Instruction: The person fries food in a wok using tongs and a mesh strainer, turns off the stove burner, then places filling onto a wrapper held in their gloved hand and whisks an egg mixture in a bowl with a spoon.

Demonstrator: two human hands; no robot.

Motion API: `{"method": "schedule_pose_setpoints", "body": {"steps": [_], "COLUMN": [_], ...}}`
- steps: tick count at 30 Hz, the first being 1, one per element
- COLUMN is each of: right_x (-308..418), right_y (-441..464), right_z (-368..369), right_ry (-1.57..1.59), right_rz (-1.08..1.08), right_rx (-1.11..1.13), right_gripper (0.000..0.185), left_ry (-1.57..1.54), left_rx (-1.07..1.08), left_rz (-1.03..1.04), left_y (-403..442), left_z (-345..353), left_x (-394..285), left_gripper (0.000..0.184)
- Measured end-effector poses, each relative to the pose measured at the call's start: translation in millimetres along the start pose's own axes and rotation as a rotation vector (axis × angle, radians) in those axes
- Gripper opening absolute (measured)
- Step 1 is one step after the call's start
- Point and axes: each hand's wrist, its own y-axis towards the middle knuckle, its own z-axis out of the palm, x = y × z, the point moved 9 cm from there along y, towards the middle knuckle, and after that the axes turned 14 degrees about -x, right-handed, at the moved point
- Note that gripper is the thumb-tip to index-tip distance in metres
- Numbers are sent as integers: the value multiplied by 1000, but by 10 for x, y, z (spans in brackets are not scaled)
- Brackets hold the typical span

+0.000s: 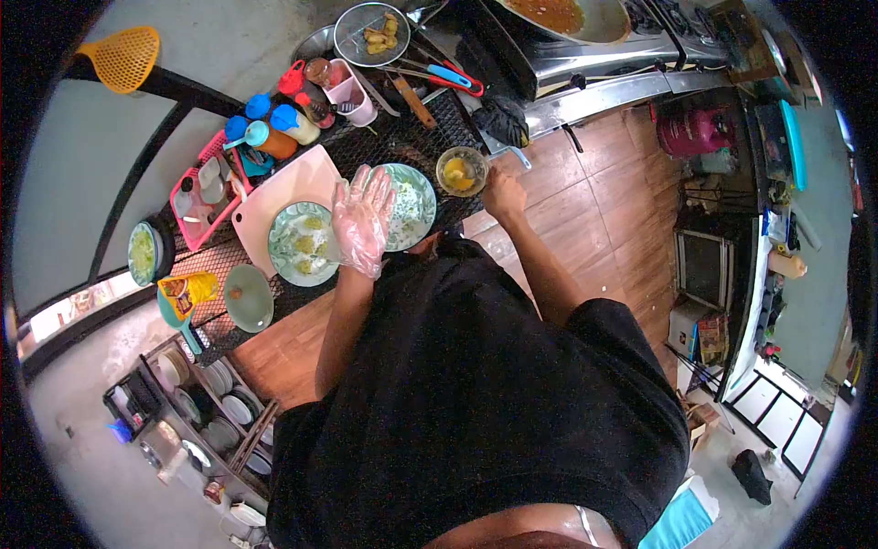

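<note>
My left hand [363, 220], in a clear plastic glove, is held flat with its fingers stretched out. It is over the gap between two plates and hides part of each. The left plate [277, 262] carries white powder and several yellowish lumps. White powder with greenish bits covers the right plate [422, 197]. My right hand [504, 195] is closed at the right edge of a small bowl [445, 186] with yellow, egg-like liquid inside; the exact grip is partly hidden. A pink cutting board [259, 203] lies partly under the left plate.
Bottles [274, 139] and a pink basket [194, 233] stand at the left. A strainer with fried pieces [350, 41] is at the back, and a pan [611, 23] sits on the stove. Nearer left are a green oval dish [249, 311] and a yellow packet [188, 291].
</note>
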Motion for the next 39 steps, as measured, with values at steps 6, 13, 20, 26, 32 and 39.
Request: {"method": "schedule_pose_setpoints", "body": {"steps": [6, 13, 20, 26, 32, 39], "right_x": [-23, 61, 150, 175, 163, 232], "right_y": [-170, -166, 13, 72, 67, 44], "right_z": [-275, -431, -106, -366, -311, -112], "right_ry": [153, -7, -97, -16, -83, -90], "right_rz": [63, 5, -12, -1, -26, -23], "right_rx": [-150, -53, 99, -21, -4, 90], "right_gripper": [16, 15, 19, 17, 18, 20], "left_ry": [-10, -19, -15, -13, -3, -2], "left_rx": [-9, 0, -18, -5, -23, 15], "left_rz": [26, -11, -23, -6, 4, 6], "left_y": [20, 64, 42, 7, -11, 2], "left_z": [-11, 18, 51, 48, 9, 32], "left_x": [-27, 17, 1, -62, -61, -55], "left_gripper": [70, 68, 69, 71, 71, 70]}}
